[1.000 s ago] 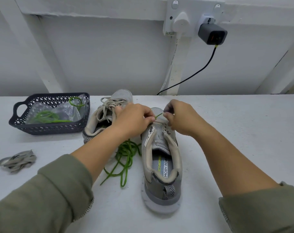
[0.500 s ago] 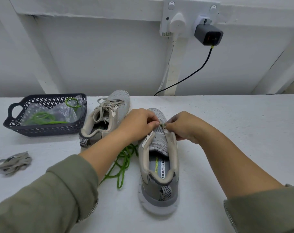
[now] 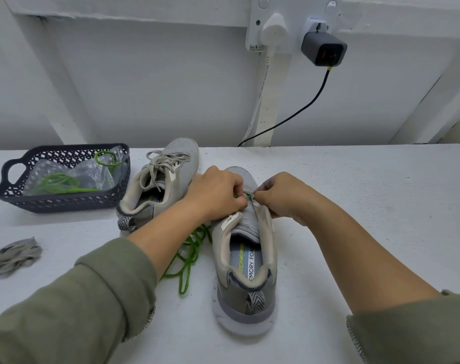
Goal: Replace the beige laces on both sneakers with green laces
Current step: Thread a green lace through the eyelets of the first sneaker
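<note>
We're holding left hand (image 3: pixel 215 193) and right hand (image 3: pixel 281 197) knuckles-up, fingers clamped on the thin green lace (image 3: pixel 193 245) over the grey mesh sneaker (image 3: pixel 246 292).

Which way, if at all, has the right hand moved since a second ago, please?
Yes: the right hand has dropped back along the near sneaker, from above its toe toward its heel.

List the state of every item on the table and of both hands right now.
Near sneaker: unlaced, relacing barely started at the toe end.
Far sneaker: laced in beige.
Green lace: mostly loose beside the near sneaker, end pinched at the eyelets.
Removed beige lace: bundled, lying at left.
Basket: holds bagged spare green lace.
Left hand: pinches green lace.
Right hand: pinches green lace.
</note>
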{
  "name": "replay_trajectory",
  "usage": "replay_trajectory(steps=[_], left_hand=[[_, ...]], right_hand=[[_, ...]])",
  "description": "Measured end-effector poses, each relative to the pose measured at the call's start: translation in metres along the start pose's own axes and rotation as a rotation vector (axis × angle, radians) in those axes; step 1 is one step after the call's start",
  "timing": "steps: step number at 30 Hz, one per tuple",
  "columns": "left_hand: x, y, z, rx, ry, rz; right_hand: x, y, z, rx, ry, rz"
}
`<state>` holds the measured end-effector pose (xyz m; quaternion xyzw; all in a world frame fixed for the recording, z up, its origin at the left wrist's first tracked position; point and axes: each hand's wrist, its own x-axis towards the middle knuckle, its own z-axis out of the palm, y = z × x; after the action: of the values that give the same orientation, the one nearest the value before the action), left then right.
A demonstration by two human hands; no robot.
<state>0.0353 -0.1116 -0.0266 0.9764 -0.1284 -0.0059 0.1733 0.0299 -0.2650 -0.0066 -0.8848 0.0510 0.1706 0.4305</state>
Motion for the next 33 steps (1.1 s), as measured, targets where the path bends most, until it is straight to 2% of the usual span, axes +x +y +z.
replay_trajectory(steps=[3,7,11,15,19,22,25,27,28,30,31,33], left_hand=[[0.002,-0.001,0.002,0.044,-0.011,0.016],[0.0,-0.003,0.012,-0.127,0.075,-0.065],[0.002,-0.01,0.019,-0.293,0.084,-0.101],[0.001,-0.003,0.012,-0.063,0.005,-0.067],[-0.001,0.007,0.014,0.161,0.117,-0.053],[-0.002,0.003,0.018,0.126,0.14,-0.039],[-0.003,-0.002,0.022,0.004,0.147,-0.052],[-0.005,-0.004,0.021,-0.102,0.148,-0.052],[-0.005,-0.005,0.019,-0.156,0.147,-0.042],[-0.005,-0.008,0.013,-0.23,0.131,-0.034],[-0.006,-0.01,0.01,-0.244,0.117,-0.034],[-0.008,-0.016,0.003,-0.233,0.096,-0.023]], right_hand=[[0.001,0.001,0.0,-0.003,-0.002,-0.014],[0.002,0.004,-0.002,0.04,-0.034,-0.018],[0.003,0.007,-0.003,0.078,-0.053,-0.008],[0.007,0.009,-0.003,0.166,-0.073,0.015],[0.012,0.014,0.002,0.097,-0.02,-0.056],[0.016,0.014,0.004,0.038,-0.013,-0.099],[0.019,0.014,0.003,0.005,-0.045,-0.118],[0.02,0.014,0.002,0.032,0.007,-0.099],[0.021,0.014,-0.001,0.007,0.086,-0.078],[0.021,0.015,-0.008,-0.245,0.292,-0.02],[0.018,0.016,-0.01,-0.417,0.333,0.041],[0.011,0.019,-0.01,-0.701,0.283,0.153]])
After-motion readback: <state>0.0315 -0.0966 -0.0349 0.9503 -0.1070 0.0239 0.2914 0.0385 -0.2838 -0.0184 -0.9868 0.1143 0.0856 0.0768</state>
